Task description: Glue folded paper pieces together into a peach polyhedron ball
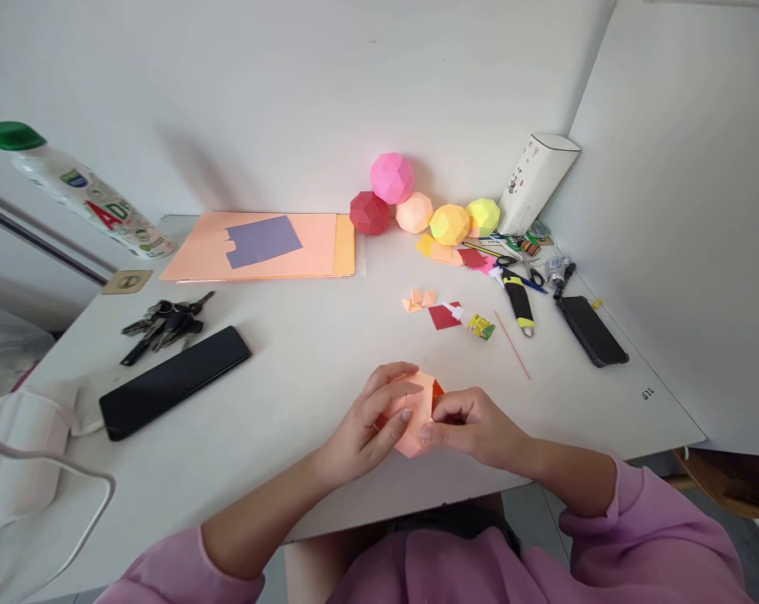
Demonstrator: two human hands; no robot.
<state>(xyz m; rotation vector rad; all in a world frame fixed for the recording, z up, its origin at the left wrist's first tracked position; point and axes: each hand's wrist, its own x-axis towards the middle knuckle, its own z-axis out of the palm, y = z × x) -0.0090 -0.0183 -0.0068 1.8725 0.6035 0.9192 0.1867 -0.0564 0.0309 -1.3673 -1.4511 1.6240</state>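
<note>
Near the front edge of the table, both hands hold a faceted peach paper ball (418,432) with an opening on its right side. My left hand (376,424) wraps round its left side, thumb and fingers on the paper. At the right edge, by the opening, my right hand (473,426) pinches the paper; its fingertips are partly hidden. Beyond the hands lie small folded peach paper pieces (418,299), a dark red paper piece (444,316) and a small glue bottle (480,327) with a white nozzle. A thin red stick (512,345) is to their right.
Several finished faceted paper balls (392,178) stand by the wall. Peach paper sheets (196,247) lie at back left, with keys (167,325) and a black phone (175,382) in front. A utility knife (518,302), scissors (535,276) and another phone (591,330) are at right.
</note>
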